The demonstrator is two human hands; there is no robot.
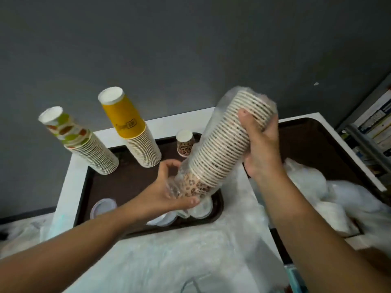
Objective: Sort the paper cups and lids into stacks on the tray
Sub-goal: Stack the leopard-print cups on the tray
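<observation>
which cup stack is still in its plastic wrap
The leopard-print stack, held tilted by both hands; the yellow stack and green-patterned stack stand unwrapped on the tray.

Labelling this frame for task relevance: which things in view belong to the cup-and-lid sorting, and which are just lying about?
Belongs to the job:
- leopard-print cup stack in its plastic sleeve, held by left hand and right hand
- yellow cup stack
- green-patterned cup stack
- single leopard-print cup
- white lids
- brown tray

Lying about:
- crumpled plastic bags
- second tray
- books
</observation>
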